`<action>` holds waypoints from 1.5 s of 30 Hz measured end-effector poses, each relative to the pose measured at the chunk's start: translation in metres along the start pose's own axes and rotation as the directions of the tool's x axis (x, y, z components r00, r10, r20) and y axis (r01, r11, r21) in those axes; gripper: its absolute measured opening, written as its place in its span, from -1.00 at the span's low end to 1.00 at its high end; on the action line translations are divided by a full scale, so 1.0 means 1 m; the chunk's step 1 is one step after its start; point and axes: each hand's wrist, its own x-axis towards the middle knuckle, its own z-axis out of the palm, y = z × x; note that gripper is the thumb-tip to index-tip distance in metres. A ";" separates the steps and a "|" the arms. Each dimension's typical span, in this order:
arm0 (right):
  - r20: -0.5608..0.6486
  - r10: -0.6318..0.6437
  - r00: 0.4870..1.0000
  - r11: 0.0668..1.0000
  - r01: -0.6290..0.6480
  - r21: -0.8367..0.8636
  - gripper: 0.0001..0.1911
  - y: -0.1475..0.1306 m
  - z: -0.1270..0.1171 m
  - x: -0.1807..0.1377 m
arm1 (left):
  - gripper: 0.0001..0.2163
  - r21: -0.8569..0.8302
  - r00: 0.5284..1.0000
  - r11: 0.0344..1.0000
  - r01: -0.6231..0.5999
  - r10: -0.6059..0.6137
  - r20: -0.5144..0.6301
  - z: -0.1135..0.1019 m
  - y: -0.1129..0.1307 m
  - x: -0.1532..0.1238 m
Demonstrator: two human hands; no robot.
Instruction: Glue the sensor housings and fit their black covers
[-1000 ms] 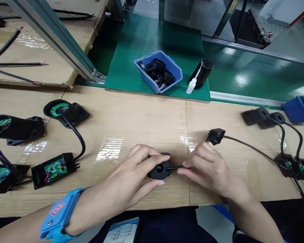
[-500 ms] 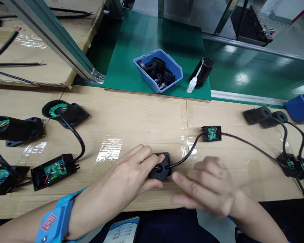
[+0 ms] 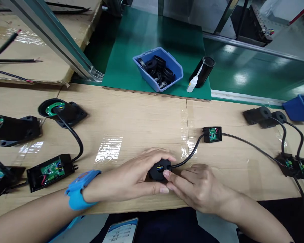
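Observation:
A black round housing with a slotted opening in its end face stands in front of me, thin coloured wires showing in the slot. My left hand curves around it, fingers behind and thumb in front. My right hand is closed at its right front edge, with the index fingertip on the face; the inner grip is partly hidden. From the housing a black cable runs to a small open black box holding a green circuit board. A blue wrist strap circles my left wrist.
At left, black tubular housings are cabled to an open board box. Right, similar housings and boxes stand near a blue bin. Behind are a bin of black rings, a white bottle and a black cylinder.
My right hand has moved left onto the housing's edge. My left hand has shifted from gripping over the top to curving around the housing, which now shows its round face.

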 end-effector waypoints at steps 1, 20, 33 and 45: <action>0.002 0.003 1.000 1.000 -0.003 0.002 -0.79 0.000 0.000 0.001 | -0.58 -0.068 0.999 0.998 0.018 -0.016 0.034 -0.001 0.001 0.003; -0.222 -0.059 0.973 0.989 0.027 -0.143 -0.79 0.001 0.010 -0.002 | -0.77 0.351 0.926 0.919 -0.178 0.277 -0.256 0.014 -0.016 -0.007; 0.038 0.224 0.974 0.975 -0.223 -0.019 -0.34 0.020 0.037 -0.009 | -0.80 0.522 0.943 0.797 -0.304 0.329 0.047 0.011 -0.020 -0.003; -0.065 0.203 0.977 0.973 -0.209 -0.101 -0.46 0.017 0.033 -0.010 | -0.87 0.534 0.977 0.823 -0.193 0.213 0.024 0.011 -0.010 -0.001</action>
